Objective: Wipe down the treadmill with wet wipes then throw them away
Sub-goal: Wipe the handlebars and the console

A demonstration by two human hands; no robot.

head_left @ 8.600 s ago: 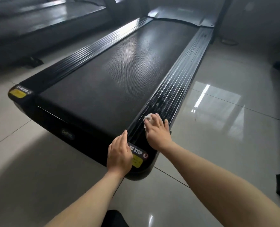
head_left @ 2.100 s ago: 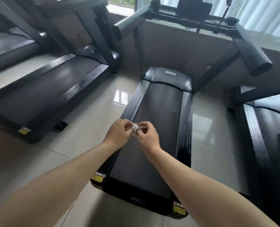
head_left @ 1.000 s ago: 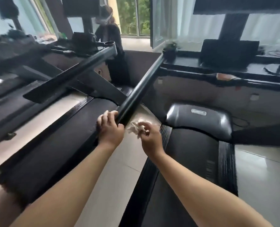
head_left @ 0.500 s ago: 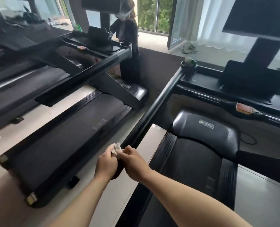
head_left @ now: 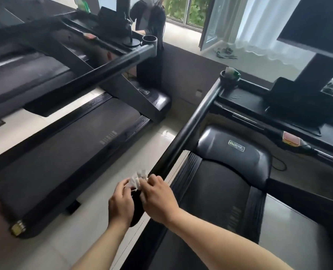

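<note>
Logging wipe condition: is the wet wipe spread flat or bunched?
Bunched: the wet wipe shows crumpled white folds, held between left hand and right hand.

The treadmill (head_left: 216,191) at centre right is black, with ribbed side rails (head_left: 188,170). The wipe (head_left: 139,177) is white. The floor (head_left: 80,240) is pale cream. Right, a red button (head_left: 291,138); lower left, a yellow sticker (head_left: 17,228); upper right, white curtains (head_left: 259,26).

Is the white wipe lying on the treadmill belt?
No, the left hand and right hand hold the wipe between them at the near end of the black handrail.
</note>
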